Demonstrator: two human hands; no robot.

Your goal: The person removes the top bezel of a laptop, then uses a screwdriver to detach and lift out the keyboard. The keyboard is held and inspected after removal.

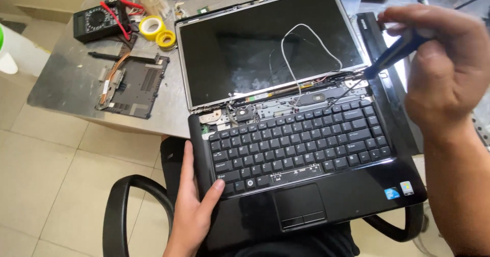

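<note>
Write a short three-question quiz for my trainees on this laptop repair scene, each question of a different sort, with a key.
1. True or false: the right hand holds a dark blue-handled screwdriver with its tip near the hinge strip above the keyboard of the black, partly dismantled laptop.
2. Where does the left hand rest? A) on the yellow tape rolls B) on the laptop's front left corner C) on the multimeter
3. Fill in: the loose white wire loops across the laptop's dark ____.

Key: 1 true; 2 B, thumb at the keyboard's edge; 3 screen. The black multimeter with red leads and yellow tape rolls lie untouched on the grey metal table.
</note>
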